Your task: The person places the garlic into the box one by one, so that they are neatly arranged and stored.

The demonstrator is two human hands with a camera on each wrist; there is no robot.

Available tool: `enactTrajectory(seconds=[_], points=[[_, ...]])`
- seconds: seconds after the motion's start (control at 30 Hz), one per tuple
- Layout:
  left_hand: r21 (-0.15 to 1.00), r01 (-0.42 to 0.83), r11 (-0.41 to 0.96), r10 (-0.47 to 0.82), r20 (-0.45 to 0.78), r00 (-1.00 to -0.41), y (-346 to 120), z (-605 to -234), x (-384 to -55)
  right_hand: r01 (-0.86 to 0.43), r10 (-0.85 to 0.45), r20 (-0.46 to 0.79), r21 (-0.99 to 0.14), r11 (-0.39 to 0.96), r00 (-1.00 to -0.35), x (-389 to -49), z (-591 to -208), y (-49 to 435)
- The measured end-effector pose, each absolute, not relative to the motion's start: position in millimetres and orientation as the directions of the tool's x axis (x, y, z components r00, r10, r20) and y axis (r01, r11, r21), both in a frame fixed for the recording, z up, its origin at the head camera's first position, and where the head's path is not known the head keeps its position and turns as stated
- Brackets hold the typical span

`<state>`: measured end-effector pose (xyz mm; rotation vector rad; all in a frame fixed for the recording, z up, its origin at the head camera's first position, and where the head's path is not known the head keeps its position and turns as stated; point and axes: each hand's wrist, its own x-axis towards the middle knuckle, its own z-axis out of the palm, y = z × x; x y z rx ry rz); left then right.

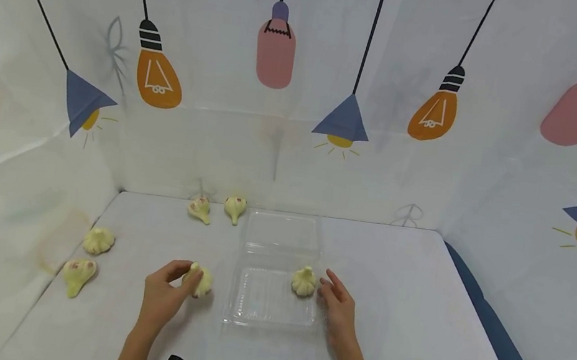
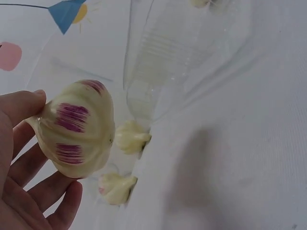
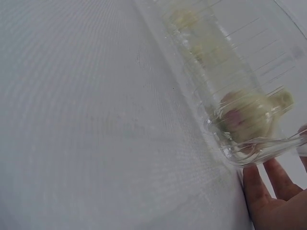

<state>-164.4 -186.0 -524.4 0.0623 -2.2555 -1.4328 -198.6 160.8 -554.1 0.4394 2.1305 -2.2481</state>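
Observation:
My left hand (image 1: 164,297) pinches a pale garlic bulb (image 1: 203,285) by its neck, left of a clear plastic clamshell box (image 1: 260,296). In the left wrist view, purple streaks show on the held bulb, with thumb and fingers around its neck end. Inside the box's near half, toward its right side, sits another garlic bulb (image 1: 304,282). Beside that right wall is my right hand (image 1: 340,315), its fingers loosely extended. The right wrist view shows the fingertips (image 3: 254,182) right at the box's edge, close to the bulb inside.
Two garlic bulbs (image 1: 200,209) lie at the table's back edge, left of the box's raised lid (image 1: 281,232). Two more bulbs (image 1: 99,241) lie by the left edge. White fabric walls (image 1: 286,161) with printed lamps enclose the table's back and sides.

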Motion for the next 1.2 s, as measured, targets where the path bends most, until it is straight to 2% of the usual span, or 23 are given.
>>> enactTrajectory(seconds=[0.53, 1.03, 1.2], points=[[0.799, 0.341, 0.495, -0.177, 0.477, -0.861, -161.9, -516.0, -168.2, 0.184, 0.178, -0.190, -0.982, -0.052, -0.965, -198.4, -555.3, 161.5], [0.795, 0.418, 0.439, -0.059, 0.490, -0.870, -133.4, -508.5, -175.0, 0.193, 0.155, -0.206, -0.977, -0.096, -0.966, -202.6, -545.5, 161.1], [0.786, 0.438, 0.437, -0.020, 0.495, -0.869, -124.4, -511.5, -174.9, 0.188, 0.167, -0.200, -0.978, -0.087, -0.965, -201.9, -554.4, 162.6]])
